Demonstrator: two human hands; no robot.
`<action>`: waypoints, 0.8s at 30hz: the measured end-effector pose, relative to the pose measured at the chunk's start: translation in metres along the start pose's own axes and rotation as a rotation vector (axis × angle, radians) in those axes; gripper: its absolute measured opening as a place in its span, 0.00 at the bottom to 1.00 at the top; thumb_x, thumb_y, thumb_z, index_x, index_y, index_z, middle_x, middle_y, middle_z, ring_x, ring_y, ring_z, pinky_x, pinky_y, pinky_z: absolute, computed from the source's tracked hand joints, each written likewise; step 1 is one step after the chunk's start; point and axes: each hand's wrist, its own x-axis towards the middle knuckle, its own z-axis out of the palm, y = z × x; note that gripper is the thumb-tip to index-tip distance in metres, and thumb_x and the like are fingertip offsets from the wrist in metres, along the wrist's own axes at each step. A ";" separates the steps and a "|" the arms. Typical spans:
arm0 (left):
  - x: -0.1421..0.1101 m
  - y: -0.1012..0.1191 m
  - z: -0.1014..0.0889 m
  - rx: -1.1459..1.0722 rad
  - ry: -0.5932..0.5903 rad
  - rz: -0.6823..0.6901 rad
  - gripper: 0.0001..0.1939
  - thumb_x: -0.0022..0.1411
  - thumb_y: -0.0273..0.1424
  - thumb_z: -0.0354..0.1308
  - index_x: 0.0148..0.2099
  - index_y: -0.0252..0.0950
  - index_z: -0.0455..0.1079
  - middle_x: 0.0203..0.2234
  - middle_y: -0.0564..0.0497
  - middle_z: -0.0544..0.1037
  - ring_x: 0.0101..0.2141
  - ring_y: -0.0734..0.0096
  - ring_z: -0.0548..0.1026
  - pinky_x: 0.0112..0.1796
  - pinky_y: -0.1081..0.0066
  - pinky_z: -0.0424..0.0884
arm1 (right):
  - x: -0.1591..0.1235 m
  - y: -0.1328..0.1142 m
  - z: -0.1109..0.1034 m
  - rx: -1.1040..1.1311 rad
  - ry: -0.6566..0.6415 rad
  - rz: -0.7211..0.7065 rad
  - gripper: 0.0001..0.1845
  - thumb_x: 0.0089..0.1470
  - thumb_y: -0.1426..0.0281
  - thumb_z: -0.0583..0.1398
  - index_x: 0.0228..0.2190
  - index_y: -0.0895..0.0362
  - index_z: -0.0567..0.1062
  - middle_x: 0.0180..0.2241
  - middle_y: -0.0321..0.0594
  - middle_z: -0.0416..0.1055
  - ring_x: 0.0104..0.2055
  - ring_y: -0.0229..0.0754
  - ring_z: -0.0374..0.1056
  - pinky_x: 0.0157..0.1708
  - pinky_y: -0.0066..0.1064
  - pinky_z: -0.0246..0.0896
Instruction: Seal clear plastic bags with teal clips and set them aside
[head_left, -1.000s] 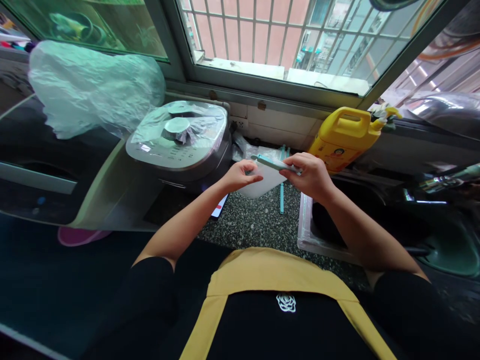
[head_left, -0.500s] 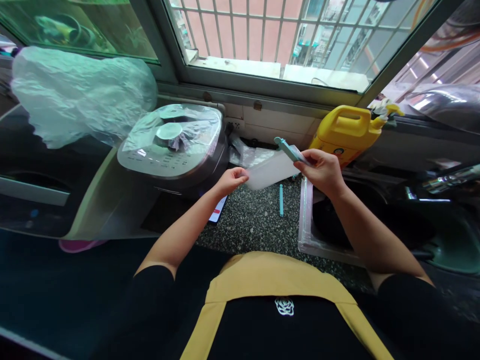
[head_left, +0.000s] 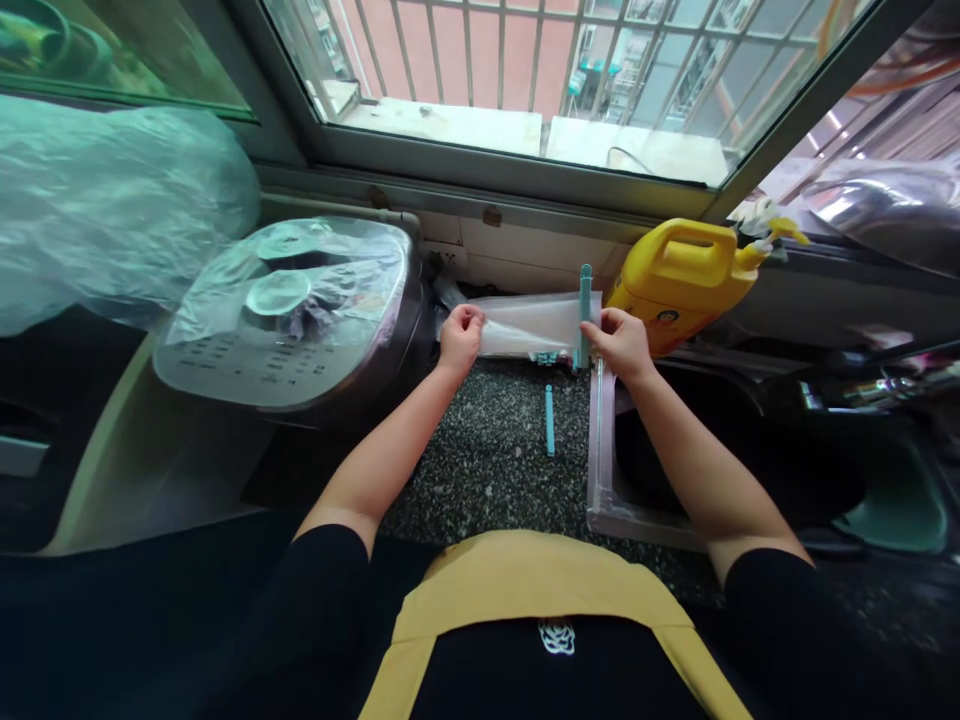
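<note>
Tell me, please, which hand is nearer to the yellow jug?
Right. The right hand is close by the lower left of the yellow jug; the left hand is farther left, gripping the translucent plastic's left end.

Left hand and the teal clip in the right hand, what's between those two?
A stretch of translucent plastic lies between them: the head view shows it running from the left hand to the teal clip in the right hand.

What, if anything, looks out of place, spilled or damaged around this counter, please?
Only the wrinkled plastic film draped over the gray appliance looks odd, perhaps like leftover packaging. I see no spill or obvious damage.
</note>
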 end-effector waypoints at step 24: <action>0.052 -0.083 0.026 0.430 -0.042 -0.182 0.05 0.55 0.22 0.54 0.29 0.35 0.62 0.19 0.56 0.62 0.27 0.72 0.61 0.35 0.72 0.58 | 0.046 0.107 0.054 -0.256 -0.127 0.361 0.09 0.44 0.65 0.59 0.24 0.60 0.73 0.23 0.41 0.73 0.27 0.41 0.68 0.25 0.28 0.60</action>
